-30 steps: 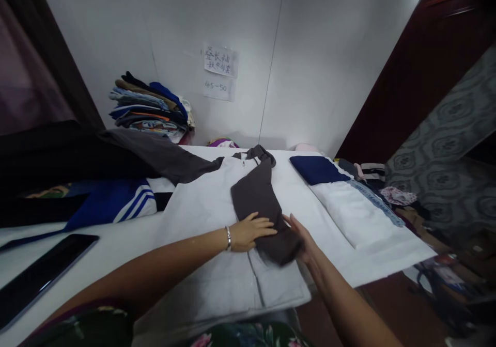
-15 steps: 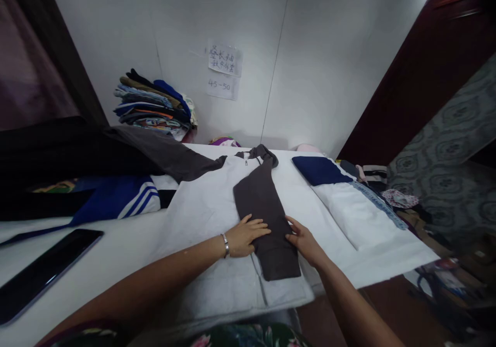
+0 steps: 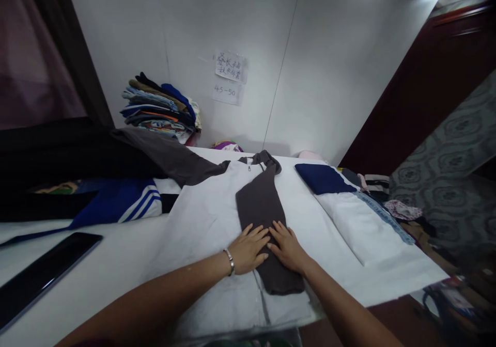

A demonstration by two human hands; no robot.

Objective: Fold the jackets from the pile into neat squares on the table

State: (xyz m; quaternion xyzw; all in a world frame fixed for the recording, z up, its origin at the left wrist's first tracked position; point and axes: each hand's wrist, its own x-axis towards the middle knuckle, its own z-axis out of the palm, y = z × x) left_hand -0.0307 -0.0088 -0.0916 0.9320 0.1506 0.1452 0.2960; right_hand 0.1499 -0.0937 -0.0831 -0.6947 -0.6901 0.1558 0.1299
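Note:
A white jacket (image 3: 201, 218) with dark grey sleeves and a zip at the collar lies spread on the white table. Its right-hand sleeve (image 3: 260, 202) is folded inward and runs down over the body toward me; the other sleeve (image 3: 182, 158) stretches out to the left. My left hand (image 3: 248, 249) rests flat on the folded sleeve's left edge, fingers spread, a silver bracelet at the wrist. Beside it, my right hand (image 3: 287, 248) lies open and flat on the same sleeve. Neither hand grips the cloth.
A phone (image 3: 50, 264) lies at the left front. Behind it are a blue garment with white stripes (image 3: 120, 202) and black clothing (image 3: 70, 145). A clothes pile (image 3: 160, 107) stands at the back left. Folded navy (image 3: 323, 178) and white (image 3: 360, 228) garments lie at right.
My right hand has moved from the sleeve's right edge onto its top and flattened beside my left hand. My left hand stays on the sleeve. The view has shifted slightly.

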